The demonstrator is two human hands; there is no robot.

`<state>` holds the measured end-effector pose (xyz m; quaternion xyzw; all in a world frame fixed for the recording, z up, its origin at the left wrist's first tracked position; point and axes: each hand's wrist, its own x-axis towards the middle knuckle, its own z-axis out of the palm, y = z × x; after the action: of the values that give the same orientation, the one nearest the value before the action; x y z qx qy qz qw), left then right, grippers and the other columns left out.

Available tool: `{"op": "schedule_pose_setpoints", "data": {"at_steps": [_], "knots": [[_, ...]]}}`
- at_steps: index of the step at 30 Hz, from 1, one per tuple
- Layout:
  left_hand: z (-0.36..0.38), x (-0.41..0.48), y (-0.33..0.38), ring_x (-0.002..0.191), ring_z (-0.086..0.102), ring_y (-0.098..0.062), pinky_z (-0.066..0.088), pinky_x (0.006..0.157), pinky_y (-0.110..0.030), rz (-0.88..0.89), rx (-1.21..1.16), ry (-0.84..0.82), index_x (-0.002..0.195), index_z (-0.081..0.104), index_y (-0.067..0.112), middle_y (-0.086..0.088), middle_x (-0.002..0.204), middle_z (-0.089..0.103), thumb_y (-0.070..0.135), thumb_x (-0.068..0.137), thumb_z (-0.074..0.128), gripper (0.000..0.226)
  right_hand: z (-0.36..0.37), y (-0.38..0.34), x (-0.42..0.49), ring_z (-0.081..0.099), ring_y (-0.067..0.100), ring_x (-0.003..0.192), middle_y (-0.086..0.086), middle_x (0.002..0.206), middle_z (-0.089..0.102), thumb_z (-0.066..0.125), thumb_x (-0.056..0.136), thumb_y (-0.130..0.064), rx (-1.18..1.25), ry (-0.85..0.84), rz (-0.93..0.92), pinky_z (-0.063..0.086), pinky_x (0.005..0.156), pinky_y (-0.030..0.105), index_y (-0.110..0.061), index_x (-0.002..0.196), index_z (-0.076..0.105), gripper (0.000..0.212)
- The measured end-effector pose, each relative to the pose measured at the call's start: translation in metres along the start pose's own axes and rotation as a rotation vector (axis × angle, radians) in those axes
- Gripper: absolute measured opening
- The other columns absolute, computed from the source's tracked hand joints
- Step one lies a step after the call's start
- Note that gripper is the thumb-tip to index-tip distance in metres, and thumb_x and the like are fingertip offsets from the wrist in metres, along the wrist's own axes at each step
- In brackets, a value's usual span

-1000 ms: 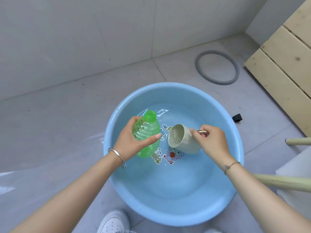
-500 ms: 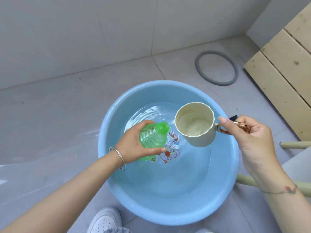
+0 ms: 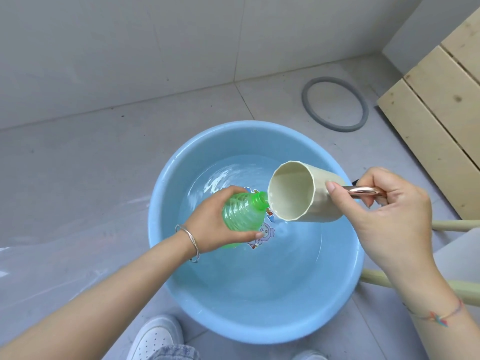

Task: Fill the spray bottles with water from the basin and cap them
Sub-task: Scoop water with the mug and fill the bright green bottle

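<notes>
Shoe: white, at the lower edge, just beside the basin.
Basin: blue, round, on the floor, holding water.
Left hand: over the basin, fingers wrapped round the bottle; bracelet on the wrist.
Bottle: green, ribbed, uncapped, tilted with its mouth toward the cup.
Right hand: grips the cup's metal handle.
Cup: cream, tipped, its rim at the bottle mouth.
Ring: grey, on the floor beyond.
Planks: pale wood, far right.
</notes>
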<state>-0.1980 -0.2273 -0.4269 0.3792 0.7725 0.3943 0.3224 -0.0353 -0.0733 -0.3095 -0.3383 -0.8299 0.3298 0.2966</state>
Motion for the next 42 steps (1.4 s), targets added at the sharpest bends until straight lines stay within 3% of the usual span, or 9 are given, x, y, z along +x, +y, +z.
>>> {"op": "schedule_pose_setpoints", "data": {"at_steps": [4, 8, 13, 18, 24, 26, 32, 37, 42], "knots": [[0.000, 0.000, 0.001, 0.105, 0.053, 0.005, 0.040, 0.091, -0.013, -0.014, 0.011, 0.006, 0.113, 0.049, 0.046, 0.027, 0.110, 0.058, 0.072, 0.048, 0.072, 0.074, 0.002, -0.002, 0.002, 0.037, 0.005, 0.058, -0.003, 0.065, 0.040, 0.072, 0.075, -0.026, -0.066, -0.002, -0.090, 0.027, 0.055, 0.012, -0.021, 0.056, 0.033, 0.044], [0.000, -0.001, 0.000, 0.104, 0.053, 0.004, 0.039, 0.090, -0.010, -0.020, 0.030, -0.003, 0.114, 0.049, 0.044, 0.028, 0.110, 0.058, 0.061, 0.054, 0.084, 0.071, 0.002, -0.004, 0.004, 0.037, 0.008, 0.062, -0.009, 0.064, 0.041, 0.072, 0.076, -0.026, -0.089, 0.008, -0.135, 0.028, 0.058, 0.014, -0.021, 0.057, 0.034, 0.042], [0.001, -0.001, -0.002, 0.109, 0.053, 0.003, 0.041, 0.094, -0.018, -0.029, 0.023, -0.011, 0.117, 0.051, 0.043, 0.025, 0.116, 0.059, 0.068, 0.051, 0.078, 0.075, 0.003, -0.008, 0.005, 0.037, 0.008, 0.063, -0.001, 0.060, 0.036, 0.072, 0.077, -0.023, -0.127, 0.020, -0.197, 0.028, 0.058, 0.016, -0.017, 0.057, 0.036, 0.041], [0.000, -0.002, -0.002, 0.108, 0.054, 0.001, 0.041, 0.094, -0.019, -0.049, 0.023, -0.008, 0.117, 0.052, 0.043, 0.024, 0.115, 0.060, 0.061, 0.055, 0.084, 0.073, 0.006, -0.013, 0.006, 0.036, 0.011, 0.063, -0.007, 0.058, 0.038, 0.072, 0.077, -0.019, -0.159, 0.029, -0.249, 0.028, 0.058, 0.017, -0.011, 0.057, 0.039, 0.040], [0.000, -0.002, -0.001, 0.107, 0.053, 0.001, 0.039, 0.090, -0.013, -0.066, 0.011, -0.013, 0.116, 0.051, 0.044, 0.024, 0.114, 0.059, 0.056, 0.057, 0.086, 0.069, 0.008, -0.017, 0.006, 0.032, 0.019, 0.063, -0.007, 0.057, 0.037, 0.072, 0.077, -0.020, -0.193, 0.034, -0.290, 0.028, 0.059, 0.016, -0.008, 0.056, 0.041, 0.039], [0.000, -0.003, -0.001, 0.107, 0.054, 0.000, 0.038, 0.088, -0.009, -0.069, 0.002, -0.008, 0.115, 0.051, 0.045, 0.024, 0.112, 0.060, 0.060, 0.055, 0.084, 0.070, 0.008, -0.018, 0.006, 0.030, 0.021, 0.063, -0.004, 0.057, 0.036, 0.072, 0.078, -0.019, -0.209, 0.032, -0.312, 0.027, 0.060, 0.017, -0.007, 0.056, 0.041, 0.040], [0.000, -0.002, 0.000, 0.105, 0.055, -0.002, 0.042, 0.091, -0.018, -0.080, 0.011, -0.009, 0.112, 0.048, 0.048, 0.023, 0.110, 0.061, 0.061, 0.054, 0.084, 0.069, 0.012, -0.021, 0.006, 0.028, 0.020, 0.064, 0.000, 0.057, 0.035, 0.073, 0.078, -0.017, -0.255, 0.029, -0.395, 0.025, 0.063, 0.029, -0.010, 0.057, 0.040, 0.040], [0.000, -0.002, -0.001, 0.105, 0.053, 0.001, 0.035, 0.085, -0.003, -0.081, 0.003, -0.013, 0.112, 0.049, 0.048, 0.025, 0.111, 0.060, 0.054, 0.059, 0.085, 0.064, 0.015, -0.021, 0.006, 0.026, 0.016, 0.066, -0.003, 0.060, 0.033, 0.072, 0.079, -0.017, -0.287, 0.036, -0.459, 0.027, 0.063, 0.030, -0.013, 0.058, 0.041, 0.037], [0.001, -0.002, -0.002, 0.105, 0.056, -0.001, 0.042, 0.090, -0.016, -0.077, -0.009, -0.014, 0.114, 0.052, 0.044, 0.023, 0.109, 0.062, 0.063, 0.054, 0.083, 0.070, 0.018, -0.022, 0.007, 0.023, 0.015, 0.067, -0.004, 0.062, 0.030, 0.072, 0.079, -0.016, -0.325, 0.041, -0.539, 0.022, 0.067, 0.027, -0.008, 0.057, 0.044, 0.036]]}}
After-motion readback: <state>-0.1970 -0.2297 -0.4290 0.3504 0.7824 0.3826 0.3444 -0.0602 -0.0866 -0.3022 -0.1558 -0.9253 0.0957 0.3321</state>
